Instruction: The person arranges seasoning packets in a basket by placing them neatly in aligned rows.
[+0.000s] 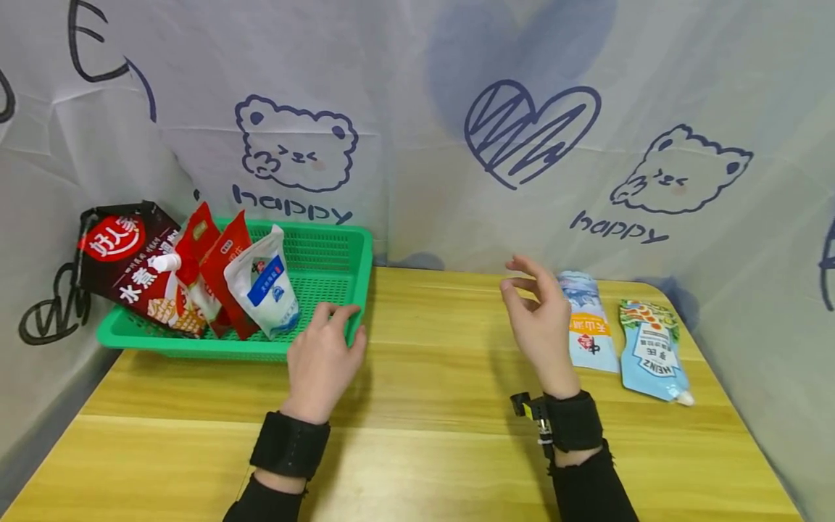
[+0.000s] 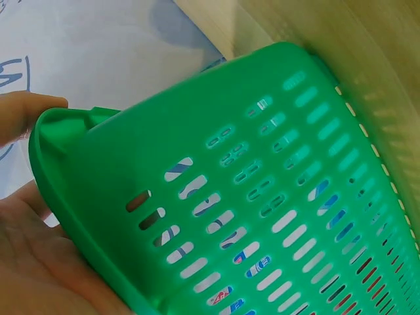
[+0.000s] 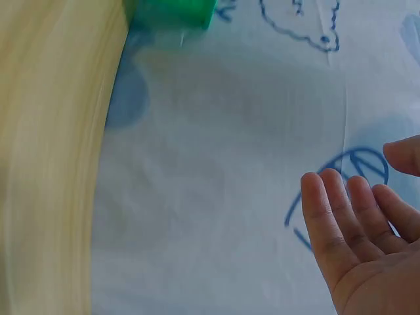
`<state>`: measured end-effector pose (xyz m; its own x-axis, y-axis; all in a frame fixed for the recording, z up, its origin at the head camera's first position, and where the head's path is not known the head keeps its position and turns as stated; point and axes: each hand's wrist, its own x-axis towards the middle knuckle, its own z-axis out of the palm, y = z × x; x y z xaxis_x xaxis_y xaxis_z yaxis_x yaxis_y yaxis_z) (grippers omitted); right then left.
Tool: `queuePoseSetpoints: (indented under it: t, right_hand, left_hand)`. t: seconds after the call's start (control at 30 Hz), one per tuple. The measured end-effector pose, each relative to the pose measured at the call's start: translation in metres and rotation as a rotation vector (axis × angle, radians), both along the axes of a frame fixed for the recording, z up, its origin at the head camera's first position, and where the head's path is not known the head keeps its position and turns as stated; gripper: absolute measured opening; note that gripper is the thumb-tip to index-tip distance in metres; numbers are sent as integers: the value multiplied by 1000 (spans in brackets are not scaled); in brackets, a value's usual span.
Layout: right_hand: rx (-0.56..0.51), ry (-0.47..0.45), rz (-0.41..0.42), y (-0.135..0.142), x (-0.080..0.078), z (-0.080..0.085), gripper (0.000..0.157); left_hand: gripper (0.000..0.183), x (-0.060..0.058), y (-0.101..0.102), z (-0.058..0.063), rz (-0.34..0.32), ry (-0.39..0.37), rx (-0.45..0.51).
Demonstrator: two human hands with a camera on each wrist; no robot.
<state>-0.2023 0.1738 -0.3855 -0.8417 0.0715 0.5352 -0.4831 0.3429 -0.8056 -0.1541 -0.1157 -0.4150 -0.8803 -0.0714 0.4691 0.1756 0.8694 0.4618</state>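
My left hand [image 1: 321, 355] hovers over the near right corner of a green plastic basket [image 1: 357, 254], fingers loosely bent and holding nothing. In the left wrist view that hand [image 2: 33, 262] appears beside the basket's rim [image 2: 49, 177]; whether it touches the rim I cannot tell. Inside the basket, the white-and-blue pouch [image 1: 266, 286] stands nearest this hand. My right hand [image 1: 541, 319] is raised above the table with relaxed fingers and holds nothing; the right wrist view shows its fingers [image 3: 328, 223] extended. Just right of it lies a blue-and-white pouch [image 1: 592, 326] with an orange band.
A light blue Heinz pouch [image 1: 654, 355] with a white cap lies at the right. Also in the basket are red packets [image 1: 228, 275] and a large dark red bag [image 1: 124, 254] leaning over its left side. A white drawn-on cloth [image 1: 417, 130] hangs behind the wooden table [image 1: 424, 449].
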Motion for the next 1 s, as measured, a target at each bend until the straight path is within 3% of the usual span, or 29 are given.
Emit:
queuePoseSetpoints:
  t: [0.2,0.53,0.83,1.0]
  right_hand:
    - [134,-4,-146,38,-8,-4,44]
    - [270,-335,-305,101,-26,-28,59]
    - [231,-637,-327,131,-36,-49,77]
    - [277,-790,-280,143,-38,-54,93]
  left_hand:
    - [28,-1,1,-1,-1,12,13]
    - [28,0,0,-1,5,-3,18]
    - [28,0,-1,-2,5,2,15]
    - [28,0,-1,-2,6,-5,15]
